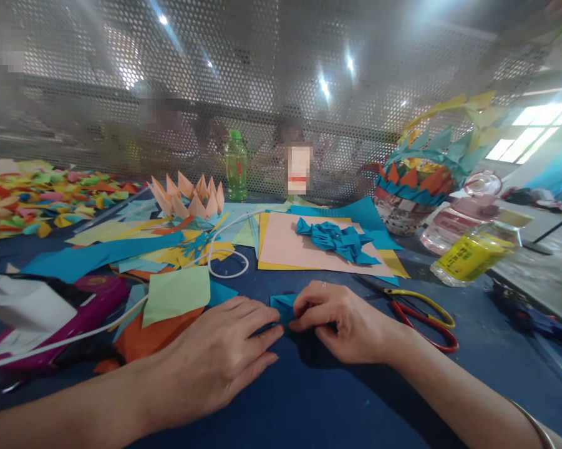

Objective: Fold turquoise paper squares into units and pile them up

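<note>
A small folded piece of blue paper (pixel 283 305) lies on the dark blue table (pixel 309 399) between my hands. My left hand (pixel 218 358) rests flat on the table with its fingers stretched toward the paper's left edge. My right hand (pixel 339 321) is curled over the paper's right side, its fingertips pinched on the fold. A pile of folded blue paper pieces (pixel 339 240) sits on a pink sheet (pixel 290 246) just behind.
Red-and-yellow scissors (pixel 425 315) lie right of my right hand. Green and orange sheets (pixel 175 293), a white cable (pixel 224 249) and a magenta tool (pixel 75 312) are at left. A paper basket (pixel 416 181), bottles (pixel 236 165) and a tipped jar (pixel 474 252) stand behind; people sit beyond a perforated screen.
</note>
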Motion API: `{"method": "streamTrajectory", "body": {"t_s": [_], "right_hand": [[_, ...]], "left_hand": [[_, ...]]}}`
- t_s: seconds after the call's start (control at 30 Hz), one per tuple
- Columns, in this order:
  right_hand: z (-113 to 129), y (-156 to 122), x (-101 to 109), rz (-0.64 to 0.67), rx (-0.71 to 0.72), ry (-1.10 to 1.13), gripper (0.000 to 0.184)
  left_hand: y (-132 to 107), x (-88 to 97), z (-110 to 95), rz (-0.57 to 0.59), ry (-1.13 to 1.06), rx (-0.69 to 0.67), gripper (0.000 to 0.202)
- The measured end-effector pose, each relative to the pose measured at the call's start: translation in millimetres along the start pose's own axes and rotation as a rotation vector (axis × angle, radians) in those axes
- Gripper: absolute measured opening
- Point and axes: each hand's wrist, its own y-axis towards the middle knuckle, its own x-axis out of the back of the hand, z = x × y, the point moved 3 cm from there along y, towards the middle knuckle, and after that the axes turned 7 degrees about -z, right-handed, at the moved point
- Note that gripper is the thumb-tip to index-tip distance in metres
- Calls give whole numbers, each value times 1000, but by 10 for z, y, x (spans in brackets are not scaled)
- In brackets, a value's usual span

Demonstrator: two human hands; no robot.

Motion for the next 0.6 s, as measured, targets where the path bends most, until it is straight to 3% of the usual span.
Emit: {"method": "streamTrajectory", "body": {"t_s": [0.27, 0.6], "right_hand": [[88, -7, -31, 46, 108, -243, 31], [61, 8, 46, -1, 99, -254, 27]], "left_hand": [[-25, -18, -3, 2, 33, -7, 19], [-14, 60, -64, -60, 45, -22, 23]]}}
